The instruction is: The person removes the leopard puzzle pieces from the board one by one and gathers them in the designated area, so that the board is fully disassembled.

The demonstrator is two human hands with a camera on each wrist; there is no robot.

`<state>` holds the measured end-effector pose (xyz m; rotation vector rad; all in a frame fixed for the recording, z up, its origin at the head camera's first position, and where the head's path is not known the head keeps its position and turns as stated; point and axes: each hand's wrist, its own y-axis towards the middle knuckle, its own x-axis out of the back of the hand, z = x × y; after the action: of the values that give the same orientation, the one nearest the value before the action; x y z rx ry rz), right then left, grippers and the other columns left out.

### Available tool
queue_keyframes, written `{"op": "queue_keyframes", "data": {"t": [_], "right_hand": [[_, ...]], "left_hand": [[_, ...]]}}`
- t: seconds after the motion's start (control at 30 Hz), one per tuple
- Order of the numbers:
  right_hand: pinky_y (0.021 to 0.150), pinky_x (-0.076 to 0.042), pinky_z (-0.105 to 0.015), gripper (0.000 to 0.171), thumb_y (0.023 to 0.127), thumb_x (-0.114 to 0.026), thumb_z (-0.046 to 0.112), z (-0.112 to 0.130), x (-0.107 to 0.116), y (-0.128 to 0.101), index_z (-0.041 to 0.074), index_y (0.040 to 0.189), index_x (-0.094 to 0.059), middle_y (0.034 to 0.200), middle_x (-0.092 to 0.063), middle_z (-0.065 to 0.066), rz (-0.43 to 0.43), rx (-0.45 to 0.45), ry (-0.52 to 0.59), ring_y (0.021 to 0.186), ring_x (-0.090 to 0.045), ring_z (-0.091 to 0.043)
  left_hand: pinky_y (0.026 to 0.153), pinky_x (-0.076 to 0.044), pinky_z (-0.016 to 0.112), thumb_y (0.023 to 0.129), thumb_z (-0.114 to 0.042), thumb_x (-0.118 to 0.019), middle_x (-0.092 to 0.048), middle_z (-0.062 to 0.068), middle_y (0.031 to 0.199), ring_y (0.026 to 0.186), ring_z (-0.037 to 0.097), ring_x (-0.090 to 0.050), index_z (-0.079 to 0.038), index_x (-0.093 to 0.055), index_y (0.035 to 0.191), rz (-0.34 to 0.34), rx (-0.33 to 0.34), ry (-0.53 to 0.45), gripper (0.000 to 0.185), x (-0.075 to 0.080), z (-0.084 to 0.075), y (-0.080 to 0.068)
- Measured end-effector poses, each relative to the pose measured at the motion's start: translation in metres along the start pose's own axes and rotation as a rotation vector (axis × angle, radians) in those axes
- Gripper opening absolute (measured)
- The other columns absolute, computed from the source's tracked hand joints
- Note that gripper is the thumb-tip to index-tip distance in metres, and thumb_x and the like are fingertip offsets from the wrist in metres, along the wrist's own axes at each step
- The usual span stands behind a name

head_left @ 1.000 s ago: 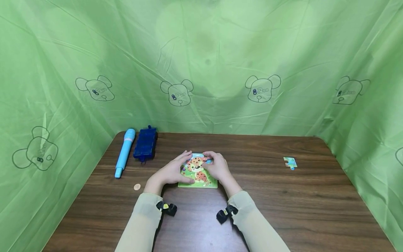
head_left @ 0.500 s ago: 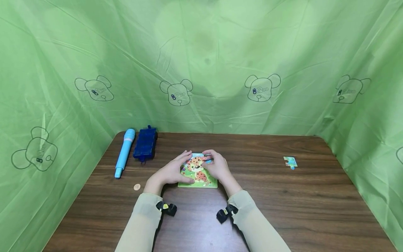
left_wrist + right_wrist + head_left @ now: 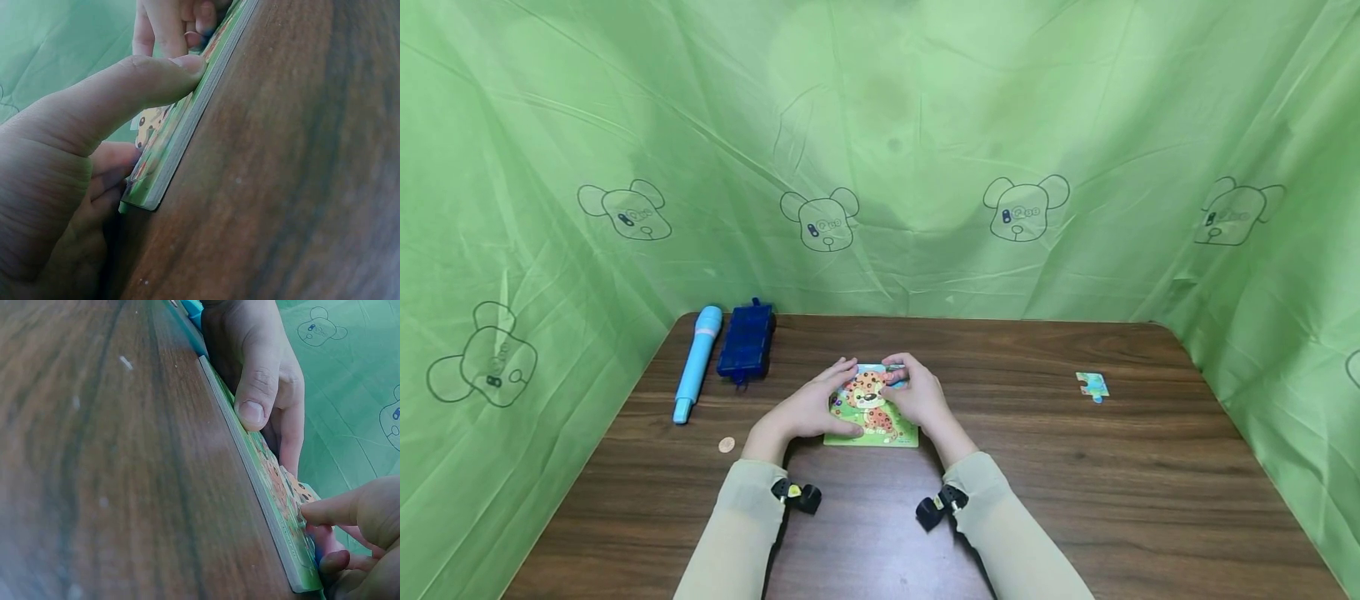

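Note:
A small jigsaw puzzle board (image 3: 872, 438) with a spotted leopard picture and green border lies flat on the table. My left hand (image 3: 808, 408) holds its left side, the thumb pressing on the green border and the fingers along the left edge. At the board's upper right, my right hand (image 3: 919, 400) pinches with thumb and fingers. In the right wrist view, an orange puzzle piece (image 3: 301, 490) with dark spots stands tilted above the board beside the right thumb. The right fingers hide much of that corner.
A loose blue-green jigsaw piece (image 3: 1093, 387) lies far to the right on the brown table (image 3: 1037, 467). At the back left are a light blue microphone-shaped toy (image 3: 698, 365) and a dark blue case (image 3: 747, 343). A round, light tan disc (image 3: 726, 445) lies left of my left wrist.

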<state>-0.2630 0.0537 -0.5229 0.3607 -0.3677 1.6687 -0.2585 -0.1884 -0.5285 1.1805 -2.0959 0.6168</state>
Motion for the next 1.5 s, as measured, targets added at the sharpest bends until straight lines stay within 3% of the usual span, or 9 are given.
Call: {"op": "queue_keyframes", "data": {"t": [0.47,0.7,0.93,1.13,1.33,1.5], "right_hand": [[0.071,-0.049,-0.032,0.029,0.101,-0.078,0.007,-0.0003,0.0039,-0.0007,0.018,0.126,-0.070,0.102,-0.071,-0.004,-0.004,-0.012,0.073,0.081,-0.059,-0.017],[0.067,-0.049,-0.030,0.038,0.093,-0.084,0.002,0.0002,0.0050,-0.0002,0.015,0.126,-0.070,0.098,-0.074,-0.005,0.001,0.031,0.057,0.077,-0.060,-0.014],[0.073,-0.053,-0.034,0.047,0.086,-0.088,0.000,-0.0027,0.0059,0.0003,0.015,0.125,-0.068,0.095,-0.075,-0.008,0.016,0.081,-0.007,0.074,-0.066,-0.014],[0.073,-0.055,-0.034,0.047,0.088,-0.088,0.002,-0.0037,0.0059,0.0009,0.018,0.127,-0.067,0.097,-0.074,-0.008,0.020,0.066,-0.021,0.073,-0.067,-0.014],[0.073,-0.055,-0.034,0.047,0.088,-0.088,0.002,-0.0043,0.0059,0.0008,0.016,0.127,-0.068,0.097,-0.076,-0.007,0.017,0.073,-0.024,0.075,-0.068,-0.013],[0.073,-0.052,-0.035,0.035,0.096,-0.082,0.009,-0.0033,0.0050,0.0008,0.019,0.128,-0.070,0.099,-0.075,-0.003,0.011,0.065,-0.054,0.081,-0.065,-0.015]], "left_hand": [[0.131,-0.025,0.059,0.080,-0.056,-0.096,-0.023,-0.003,0.182,0.169,0.022,-0.011,-0.014,-0.036,0.172,0.000,-0.001,0.005,0.118,0.0008,0.0003,0.0000],[0.131,-0.025,0.058,0.080,-0.056,-0.096,-0.025,0.000,0.181,0.169,0.024,-0.014,-0.012,-0.034,0.173,-0.003,-0.014,0.016,0.120,0.0013,-0.0006,0.0008],[0.131,-0.024,0.058,0.078,-0.053,-0.097,-0.025,0.003,0.181,0.169,0.027,-0.015,-0.012,-0.032,0.173,-0.014,-0.018,-0.019,0.122,0.0004,-0.0008,0.0006],[0.132,-0.022,0.060,0.078,-0.041,-0.101,-0.031,0.005,0.179,0.168,0.031,-0.016,-0.022,-0.045,0.155,-0.040,-0.042,-0.100,0.097,-0.0028,0.0033,0.0015],[0.131,-0.020,0.065,0.082,-0.042,-0.099,-0.027,0.004,0.181,0.169,0.028,-0.010,-0.032,-0.063,0.143,-0.021,-0.076,-0.072,0.072,-0.0025,0.0047,-0.0006],[0.129,-0.023,0.067,0.083,-0.042,-0.098,-0.025,0.002,0.181,0.170,0.027,-0.009,-0.031,-0.070,0.135,-0.014,-0.080,-0.063,0.061,-0.0012,0.0037,-0.0023]]}}
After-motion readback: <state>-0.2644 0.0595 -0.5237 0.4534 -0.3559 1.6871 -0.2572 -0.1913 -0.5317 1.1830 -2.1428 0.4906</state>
